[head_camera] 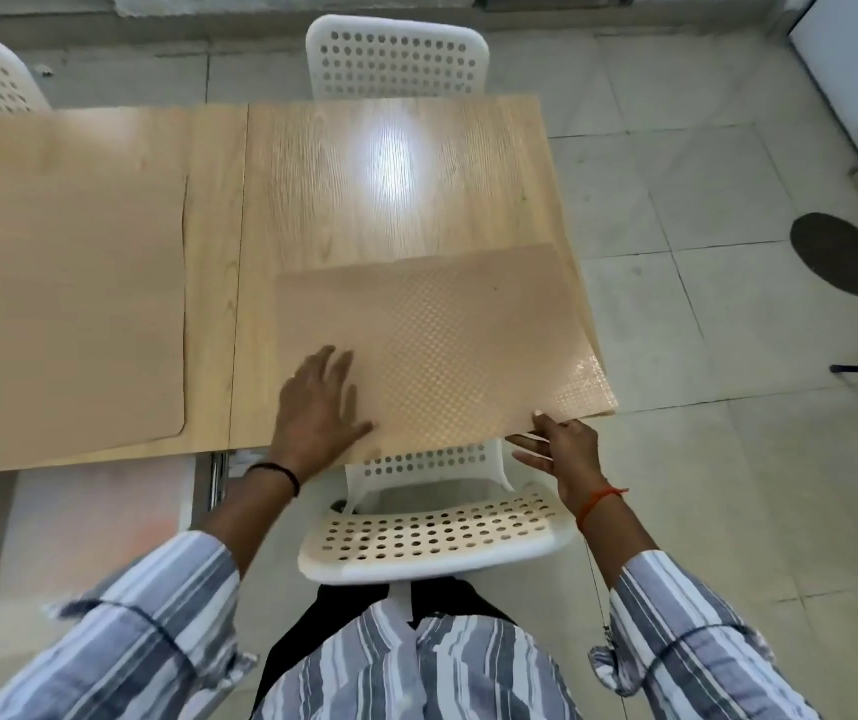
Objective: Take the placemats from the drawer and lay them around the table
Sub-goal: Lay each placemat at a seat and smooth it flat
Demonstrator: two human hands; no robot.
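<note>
While the mat is pressed flat by the open left hand and pinched at its overhanging corner by the right hand, a skewed lay is risked if tugged

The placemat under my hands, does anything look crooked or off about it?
Yes. The placemat sits askew: its right corner overhangs the table edge and lifts where the right hand pinches it. The left hand presses it flat. The other placemat lies flat, within the edges.
</note>
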